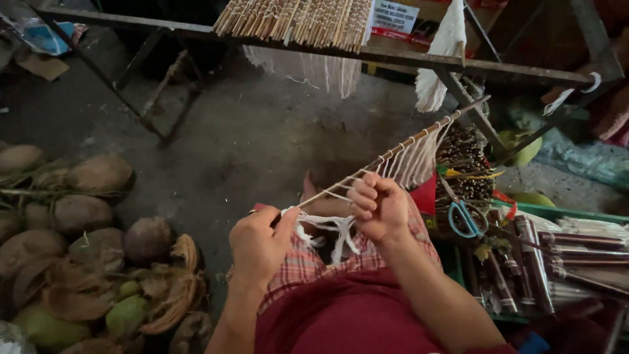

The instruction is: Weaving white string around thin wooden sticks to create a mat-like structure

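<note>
Dim, soft daylight — corners dark, edges slightly blurred.

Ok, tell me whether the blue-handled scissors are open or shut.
Shut, as far as shows: the blue-handled scissors lie by the sticks, finger loops side by side, blades together.

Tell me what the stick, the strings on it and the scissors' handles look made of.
Stick: thin, pale, matte, probably bamboo or wood. Strings: white, soft, frayed at the ends, likely cotton. Scissors' handles: smooth, glossy blue, apparently plastic.
</note>
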